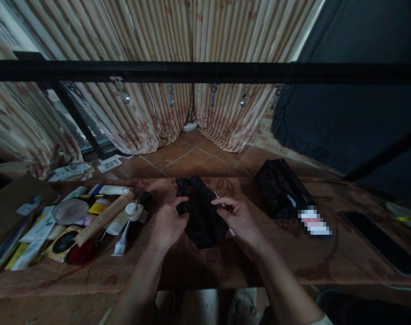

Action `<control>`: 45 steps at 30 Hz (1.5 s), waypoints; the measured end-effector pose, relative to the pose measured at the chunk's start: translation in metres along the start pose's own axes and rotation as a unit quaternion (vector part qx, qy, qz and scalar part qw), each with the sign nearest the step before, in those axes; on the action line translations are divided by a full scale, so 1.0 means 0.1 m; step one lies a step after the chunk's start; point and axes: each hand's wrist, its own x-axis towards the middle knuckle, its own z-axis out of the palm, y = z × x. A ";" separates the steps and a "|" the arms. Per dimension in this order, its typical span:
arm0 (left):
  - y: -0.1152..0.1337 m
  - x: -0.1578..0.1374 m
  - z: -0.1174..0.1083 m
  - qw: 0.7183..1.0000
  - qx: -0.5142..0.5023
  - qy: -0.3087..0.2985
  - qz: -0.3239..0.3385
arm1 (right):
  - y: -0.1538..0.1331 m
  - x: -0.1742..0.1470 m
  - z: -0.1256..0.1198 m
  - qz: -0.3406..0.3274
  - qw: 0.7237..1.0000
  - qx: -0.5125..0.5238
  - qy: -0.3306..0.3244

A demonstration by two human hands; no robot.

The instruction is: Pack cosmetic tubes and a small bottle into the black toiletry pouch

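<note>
In the middle of the cloth-covered table lies a soft black pouch (204, 219), its top facing me. My left hand (170, 223) pinches its left edge between thumb and fingers. On the opposite side, my right hand (238, 220) grips the right edge, where a small light-coloured bit shows by the fingertips. The inside of the pouch is too dark to make out. Left of my left hand are a small white-capped bottle (137, 212) and a white brush-like tool (121, 243).
Tubes, a round compact (71, 211) and other cosmetics crowd the left side, beside a cardboard box (19, 198). Another black bag (276, 189) and a dark flat phone-like slab (383, 241) lie to the right. A black bar (205, 72) with clips crosses before the curtains.
</note>
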 end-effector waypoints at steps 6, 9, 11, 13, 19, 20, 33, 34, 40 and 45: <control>-0.03 0.02 -0.02 0.999 -0.034 -0.032 0.009 | 0.00 0.02 -0.12 0.011 0.996 -0.071 -0.046; -0.02 0.03 -0.03 0.999 -0.036 -0.030 0.006 | -0.01 0.01 -0.13 0.034 0.995 -0.072 -0.063; -0.02 0.03 -0.03 0.999 -0.036 -0.028 0.003 | 0.00 0.01 -0.13 0.057 0.994 -0.060 -0.078; -0.03 0.03 -0.04 0.999 -0.036 -0.025 0.004 | 0.00 0.01 -0.12 0.060 0.993 -0.045 -0.087; -0.04 0.04 -0.06 0.999 -0.031 -0.028 0.022 | -0.02 0.00 -0.10 0.040 0.997 -0.007 -0.069; -0.04 0.03 -0.06 0.999 -0.030 -0.029 0.022 | -0.02 -0.01 -0.10 0.035 0.997 -0.006 -0.066; 0.05 0.00 0.01 1.000 -0.018 -0.007 0.021 | -0.05 0.00 -0.06 -0.046 0.997 -0.063 -0.016; 0.06 -0.01 0.02 1.000 -0.020 -0.006 0.023 | -0.05 0.00 -0.05 -0.051 0.997 -0.061 -0.016; 0.09 -0.03 0.07 1.000 -0.009 -0.003 0.021 | -0.01 0.00 0.01 -0.064 0.996 -0.057 -0.017; 0.12 -0.05 0.12 0.999 -0.002 -0.021 0.031 | -0.03 0.00 0.04 -0.068 0.996 -0.050 -0.025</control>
